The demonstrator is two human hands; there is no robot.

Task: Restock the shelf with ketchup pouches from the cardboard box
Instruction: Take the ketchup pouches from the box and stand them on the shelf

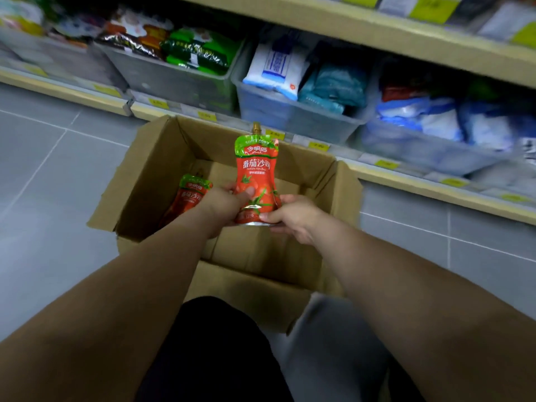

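Two left, apparently: gripped one red-and-green spouted foil ketchup pouch (256,175) upright above the open brown cardboard box (145,175), with left hand (223,204) round its waist and right hand (293,219) pinching its base; saw a second pouch (190,195) lying against the box's left wall. Judged restocking nearly finished. Read "番茄沙司", "Tomato Ketchup".

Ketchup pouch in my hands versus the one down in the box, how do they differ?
The held pouch stands upright, spout up, above the box; the box pouch lies tilted inside, at the left. The left hand and right hand grip the held pouch's lower end; no hand holds the box pouch, which is partly hidden behind the left hand. Both are red with green tops.
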